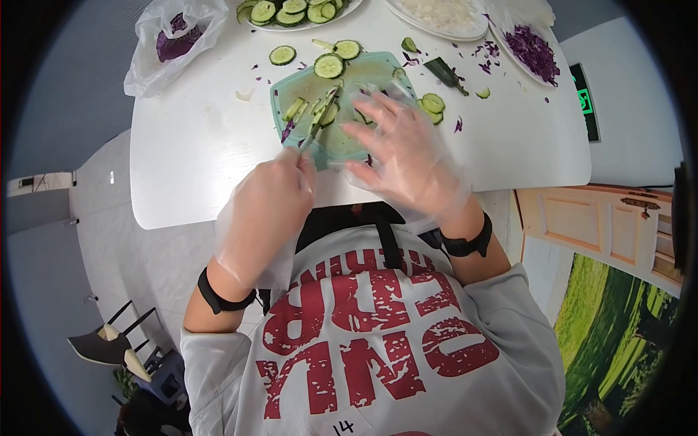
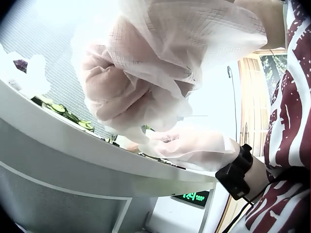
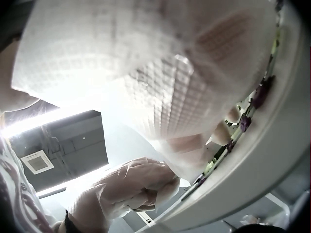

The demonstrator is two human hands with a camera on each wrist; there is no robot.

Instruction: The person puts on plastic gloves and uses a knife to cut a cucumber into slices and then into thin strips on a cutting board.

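In the head view my left hand (image 1: 267, 195), in a clear plastic glove, grips a knife (image 1: 320, 120) whose blade slants forward over the teal cutting board (image 1: 283, 93). Cucumber strips (image 1: 294, 109) and bits of purple cabbage (image 1: 289, 131) lie left of the blade. My gloved right hand (image 1: 407, 149) is spread over the board's right side, fingers extended and partly covering cucumber pieces beneath. A cucumber slice (image 1: 329, 66) rests on the board's far edge. The left wrist view shows the left fingers (image 2: 114, 90) curled, with the knife mostly hidden.
Cucumber rounds (image 1: 432, 104) and a dark cucumber end (image 1: 445, 75) lie right of the board. Farther back are a plate of cucumber slices (image 1: 291, 14), a plate of pale shreds (image 1: 476, 33), shredded purple cabbage (image 1: 532, 54) and a plastic bag (image 1: 145, 65) holding cabbage.
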